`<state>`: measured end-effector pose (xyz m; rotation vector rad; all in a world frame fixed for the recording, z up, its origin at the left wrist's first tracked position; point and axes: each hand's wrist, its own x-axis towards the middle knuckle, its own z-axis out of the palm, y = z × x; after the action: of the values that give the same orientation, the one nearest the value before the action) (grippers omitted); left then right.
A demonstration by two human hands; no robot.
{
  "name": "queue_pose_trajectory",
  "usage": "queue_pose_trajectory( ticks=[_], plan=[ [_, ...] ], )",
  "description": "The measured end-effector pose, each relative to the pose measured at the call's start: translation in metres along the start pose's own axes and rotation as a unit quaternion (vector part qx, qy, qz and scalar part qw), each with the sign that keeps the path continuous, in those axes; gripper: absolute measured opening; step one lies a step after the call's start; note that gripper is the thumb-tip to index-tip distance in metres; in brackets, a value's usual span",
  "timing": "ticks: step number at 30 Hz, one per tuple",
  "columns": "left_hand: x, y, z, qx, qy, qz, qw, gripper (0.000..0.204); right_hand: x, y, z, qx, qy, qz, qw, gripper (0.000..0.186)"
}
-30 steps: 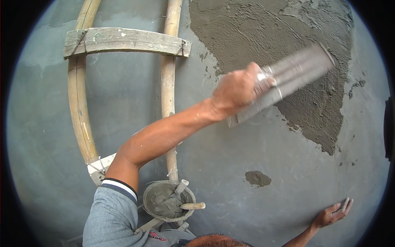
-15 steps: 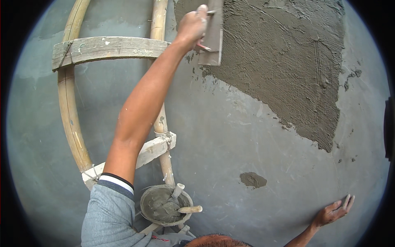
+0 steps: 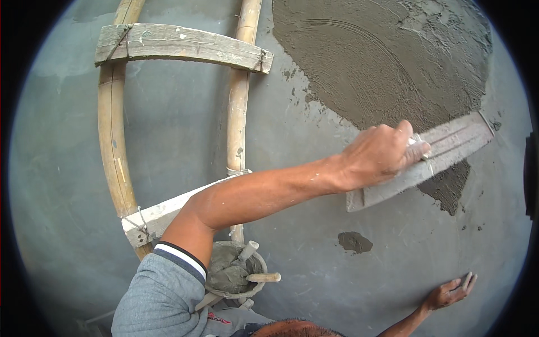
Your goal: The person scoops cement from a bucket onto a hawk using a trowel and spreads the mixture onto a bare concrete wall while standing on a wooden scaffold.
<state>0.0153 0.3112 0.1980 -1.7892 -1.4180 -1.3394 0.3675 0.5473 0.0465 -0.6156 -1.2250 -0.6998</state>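
My left hand (image 3: 384, 151) is closed around the handle of a long, mortar-smeared plastering float (image 3: 457, 137). The float lies slanted across the lower part of a patch of wet grey mortar (image 3: 359, 62) on the smooth grey wall (image 3: 297, 224). Curved sweep marks show in the mortar above it, and a dark tip of the patch sticks out below. At the lower right, my right hand (image 3: 449, 293) rests against the wall with its fingers stretched out, holding nothing.
A bamboo ladder (image 3: 238, 118) with wooden rungs (image 3: 179, 44) stands at the left. Below my left forearm, a bucket (image 3: 264, 264) holds wet mortar with two handles sticking out. A small mortar blob (image 3: 355, 242) sticks to the wall between my hands.
My left hand has swept the float from the patch's upper left edge down and to the right, turning it from upright to slanted. The mortar behind it looks smoother. My right hand stays in place.
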Motion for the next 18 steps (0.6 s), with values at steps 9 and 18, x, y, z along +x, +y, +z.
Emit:
queue_pose_trajectory(
  ticks=[9,18],
  plan=[
    [0.033,-0.125,-0.165,0.020,0.331,-0.220,0.917,0.065,-0.002,0.003,0.001,-0.003,0.003,-0.006,1.000,0.035],
    [0.080,-0.172,-0.196,-0.029,0.330,-0.284,0.900,0.061,-0.003,0.002,0.000,-0.014,-0.006,0.005,1.000,0.035]
  ],
)
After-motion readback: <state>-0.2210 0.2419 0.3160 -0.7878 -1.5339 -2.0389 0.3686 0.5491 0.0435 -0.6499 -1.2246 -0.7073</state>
